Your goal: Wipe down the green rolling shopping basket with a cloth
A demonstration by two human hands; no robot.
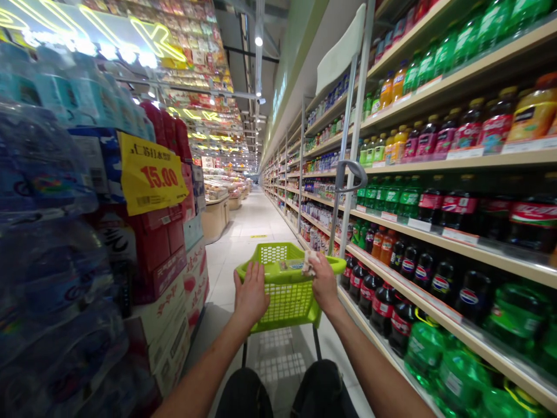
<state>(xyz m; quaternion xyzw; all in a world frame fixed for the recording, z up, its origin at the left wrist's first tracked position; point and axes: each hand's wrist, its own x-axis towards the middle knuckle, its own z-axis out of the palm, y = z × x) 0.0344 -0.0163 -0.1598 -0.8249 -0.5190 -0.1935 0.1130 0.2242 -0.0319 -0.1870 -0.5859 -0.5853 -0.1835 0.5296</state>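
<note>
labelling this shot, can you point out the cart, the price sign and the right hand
cart [287, 302], head view, near basket wall
price sign [153, 174], head view, printed yellow face
right hand [324, 283], head view, back of the hand

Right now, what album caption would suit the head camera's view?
Beside shelves of bottled drinks, left hand and right hand on a green shopping cart, a pale crumpled item in the right.

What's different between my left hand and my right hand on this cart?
Your left hand is stretched out forward; your right hand is curled. Your right hand grips a crumpled whitish wad, while your left hand shows nothing held. Both are at the green cart handle.
</note>
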